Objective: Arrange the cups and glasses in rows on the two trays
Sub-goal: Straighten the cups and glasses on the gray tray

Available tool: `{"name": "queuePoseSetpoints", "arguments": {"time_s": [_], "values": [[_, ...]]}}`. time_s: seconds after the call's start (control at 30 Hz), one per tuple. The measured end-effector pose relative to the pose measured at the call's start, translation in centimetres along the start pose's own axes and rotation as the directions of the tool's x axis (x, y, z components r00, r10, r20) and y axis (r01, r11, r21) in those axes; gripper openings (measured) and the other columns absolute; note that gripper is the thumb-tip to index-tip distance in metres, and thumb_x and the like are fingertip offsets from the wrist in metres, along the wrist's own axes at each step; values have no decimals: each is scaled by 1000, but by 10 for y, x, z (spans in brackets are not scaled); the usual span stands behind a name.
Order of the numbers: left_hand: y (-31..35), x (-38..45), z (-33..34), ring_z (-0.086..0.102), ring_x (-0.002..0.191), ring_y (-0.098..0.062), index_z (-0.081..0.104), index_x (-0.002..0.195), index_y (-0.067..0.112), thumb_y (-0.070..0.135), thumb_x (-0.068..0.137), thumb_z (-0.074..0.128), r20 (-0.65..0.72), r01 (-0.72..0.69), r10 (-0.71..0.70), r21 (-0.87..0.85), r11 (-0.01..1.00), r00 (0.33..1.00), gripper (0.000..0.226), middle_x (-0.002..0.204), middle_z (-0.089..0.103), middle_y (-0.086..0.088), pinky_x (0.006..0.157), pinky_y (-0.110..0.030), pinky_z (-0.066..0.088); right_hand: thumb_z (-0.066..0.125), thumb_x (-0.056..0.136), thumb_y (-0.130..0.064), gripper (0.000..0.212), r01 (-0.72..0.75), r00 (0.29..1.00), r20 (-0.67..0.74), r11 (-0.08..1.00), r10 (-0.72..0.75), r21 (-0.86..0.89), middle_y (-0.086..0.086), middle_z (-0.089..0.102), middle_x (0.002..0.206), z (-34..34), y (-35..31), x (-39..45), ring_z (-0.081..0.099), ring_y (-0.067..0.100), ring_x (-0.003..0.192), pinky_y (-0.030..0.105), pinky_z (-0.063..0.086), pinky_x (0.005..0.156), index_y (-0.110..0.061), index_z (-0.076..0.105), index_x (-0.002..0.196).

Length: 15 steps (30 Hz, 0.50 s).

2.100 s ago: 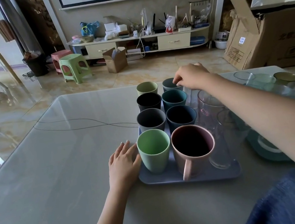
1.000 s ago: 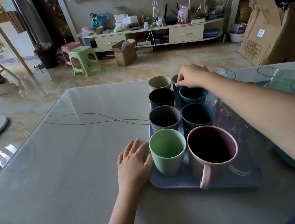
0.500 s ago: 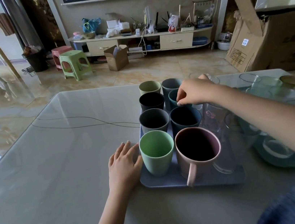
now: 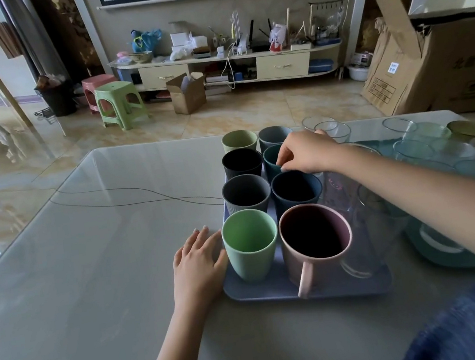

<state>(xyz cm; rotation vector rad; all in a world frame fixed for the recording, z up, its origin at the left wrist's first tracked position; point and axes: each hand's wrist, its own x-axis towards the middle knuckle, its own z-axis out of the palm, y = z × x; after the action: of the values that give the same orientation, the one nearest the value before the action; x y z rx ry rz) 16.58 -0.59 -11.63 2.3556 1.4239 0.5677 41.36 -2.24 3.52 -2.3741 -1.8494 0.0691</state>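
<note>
A grey-blue tray (image 4: 264,290) holds two rows of coloured cups: a light green cup (image 4: 251,251) and a pink mug (image 4: 316,248) at the front, darker cups behind them. Clear glasses (image 4: 355,224) stand along the tray's right side. My right hand (image 4: 305,152) pinches the rim of the teal cup (image 4: 271,159) in the right row. My left hand (image 4: 201,264) lies flat on the table against the tray's left edge, fingers apart. A teal tray (image 4: 442,254) with several clear glasses (image 4: 415,151) sits to the right, partly behind my right arm.
The grey table (image 4: 89,261) extends to the left of the trays. Two clear glasses (image 4: 330,130) stand at the far edge behind the cups. On the floor beyond are stools (image 4: 120,103), cardboard boxes (image 4: 434,66) and a low cabinet (image 4: 226,68).
My right hand has come back from the farthest cup in the right row to the teal cup behind the dark blue one. My left hand has stayed at the tray's edge.
</note>
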Motion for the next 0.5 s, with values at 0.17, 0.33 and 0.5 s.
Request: {"name": "queuePoseSetpoints", "arguments": {"time_s": [0.17, 0.33, 0.5], "values": [[1, 0, 0, 20, 142, -10, 41, 134, 40, 61, 66, 7, 2, 0, 0, 6, 1000, 1000, 79, 151, 32, 10, 114, -35, 16, 64, 87, -28, 20, -1, 1000, 4, 1000, 1, 10, -12, 70, 109, 1, 0, 1, 56, 15, 111, 42, 29, 102, -29, 71, 105], [1, 1, 0, 20, 142, -10, 41, 134, 40, 61, 67, 7, 0, 0, 0, 13, 1000, 1000, 78, 151, 32, 9, 113, -35, 16, 60, 90, -25, 19, 14, 999, 33, 999, -15, 45, -10, 70, 109, 0, 2, 2, 58, 15, 109, 45, 36, 105, -27, 72, 105], [0, 0, 0, 20, 142, -11, 42, 134, 39, 61, 67, 7, 7, 3, -3, 11, 1000, 1000, 79, 150, 33, 9, 113, -34, 16, 55, 92, -9, 21, 24, 992, -125, 959, 13, 283, 3, 72, 102, -37, 17, -14, 63, 11, 84, 30, 50, 86, -11, 70, 107]]}}
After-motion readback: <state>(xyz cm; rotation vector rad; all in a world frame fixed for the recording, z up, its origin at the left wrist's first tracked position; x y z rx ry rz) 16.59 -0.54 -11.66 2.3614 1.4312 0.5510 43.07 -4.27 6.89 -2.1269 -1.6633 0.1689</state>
